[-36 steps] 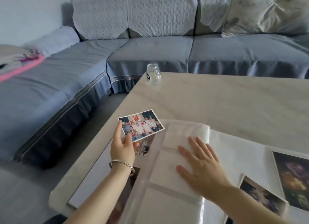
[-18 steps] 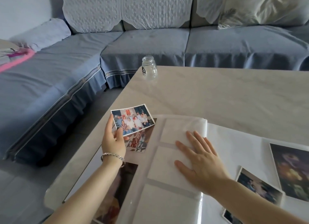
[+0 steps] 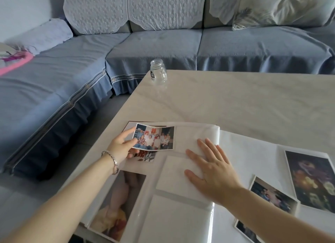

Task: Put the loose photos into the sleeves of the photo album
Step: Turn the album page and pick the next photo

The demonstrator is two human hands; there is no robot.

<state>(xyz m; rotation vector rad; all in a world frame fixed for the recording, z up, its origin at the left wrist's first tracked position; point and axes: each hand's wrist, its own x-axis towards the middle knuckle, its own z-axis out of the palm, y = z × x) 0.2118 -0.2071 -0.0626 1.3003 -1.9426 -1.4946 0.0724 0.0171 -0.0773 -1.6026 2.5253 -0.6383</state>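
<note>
- Since a second ago, the group photo [image 3: 154,137] is coming down from its raised tilt and is now lying almost flat over the top pocket of the photo album [image 3: 244,152], at ten o'clock from the right hand [image 3: 212,172].
- The left hand [image 3: 123,145] is pinching the print's left edge, thumb on top and fingers underneath.
- The right hand is pressing flat on the empty white sleeves, fingers straight and spread apart.
- The print is bowing, so a corner is likely to catch on the pocket mouth and crease; another photo [image 3: 145,154] is peeking out at its six o'clock, so that pocket may be occupied.
- A red character is showing on the print; it is too small to read surely.
- Loose photos [image 3: 273,197] are waiting at four o'clock from the right hand.
- The glass jar [image 3: 158,71], at twelve o'clock, is bearing a dark, unreadable label.
</note>
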